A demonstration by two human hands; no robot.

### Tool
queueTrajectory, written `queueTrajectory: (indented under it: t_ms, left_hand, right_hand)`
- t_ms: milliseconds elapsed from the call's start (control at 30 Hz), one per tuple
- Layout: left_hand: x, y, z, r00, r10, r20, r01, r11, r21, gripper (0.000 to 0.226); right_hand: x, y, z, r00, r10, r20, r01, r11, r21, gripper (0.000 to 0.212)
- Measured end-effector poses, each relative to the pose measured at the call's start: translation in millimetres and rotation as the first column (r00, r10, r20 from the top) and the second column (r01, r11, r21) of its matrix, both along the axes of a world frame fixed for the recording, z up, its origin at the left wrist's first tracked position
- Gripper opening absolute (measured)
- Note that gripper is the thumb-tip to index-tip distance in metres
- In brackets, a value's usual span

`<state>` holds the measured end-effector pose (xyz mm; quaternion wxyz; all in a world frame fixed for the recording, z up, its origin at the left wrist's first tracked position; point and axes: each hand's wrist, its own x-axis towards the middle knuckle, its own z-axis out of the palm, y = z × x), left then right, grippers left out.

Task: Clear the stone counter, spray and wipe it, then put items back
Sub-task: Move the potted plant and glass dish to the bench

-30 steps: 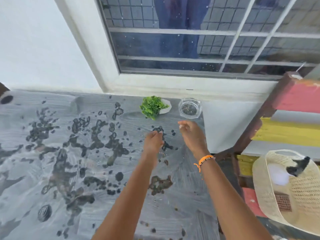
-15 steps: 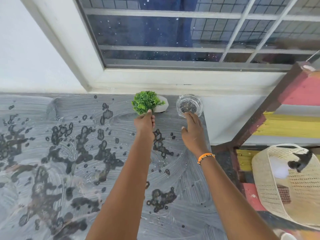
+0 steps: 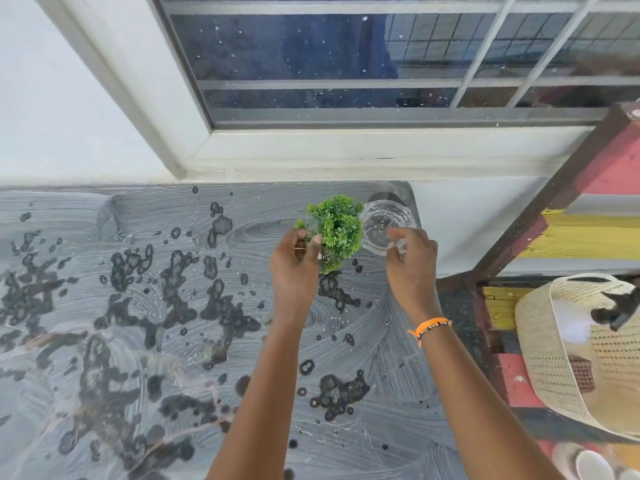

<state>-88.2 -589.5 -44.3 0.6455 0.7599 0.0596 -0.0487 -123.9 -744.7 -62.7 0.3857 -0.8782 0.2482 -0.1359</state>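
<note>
both hands at the far right corner of the counter

the stone counter (image 3: 145,334) is grey, covered with swirled wipe streaks and dark wet patches. 2 items sit at its far right corner, below the window (image 3: 381,64).

1. left hand (image 3: 294,268): closed on the small green plant (image 3: 337,230). thumb and fingers pinch the left side of the foliage. the plant is tilted, its leaves spreading toward the glass dish. whether its base touches the counter cannot be told, since the foliage and the hand hide it.

2. right hand (image 3: 412,265): gripping the clear glass dish (image 3: 386,225) at its near rim, fingers curled over the edge. the dish lies just beside the plant, touching its leaves, close to the right edge of the counter. an orange wristband (image 3: 427,327) is on this wrist.

3. beyond the right edge of the counter: a painted wooden frame (image 3: 588,188) in red and yellow, and a woven cream basket (image 3: 554,358) holding a white object and a dark one, too unclear to identify.
</note>
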Motion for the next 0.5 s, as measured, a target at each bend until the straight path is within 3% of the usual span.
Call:
queueTrajectory:
  t_ms: [100,200,300,500]
  left_hand:
    - [1,2,-2,1.0,-0.005,-0.014,0.006,0.999,0.033,0.007]
    - [-3,4,-9,0.997,-0.055,-0.054,0.057,0.998,0.035,0.02]
    - [-8,2,-18,0.996,-0.041,-0.083,0.044,0.998,0.037,0.039]
    - [-1,-11,-34,0.998,-0.039,-0.04,0.048,0.966,0.255,0.071]
  right_hand:
    - [14,-10,1,0.987,-0.162,-0.008,0.162,0.981,0.111,0.027]
    - [23,-16,-3,0.968,-0.228,-0.102,0.244,0.953,0.182,0.03]
    - [25,-18,-9,0.951,-0.272,-0.145,0.294,0.941,0.165,0.031]
    - [20,-23,-18,0.913,-0.286,-0.291,0.327,0.939,0.103,0.027]
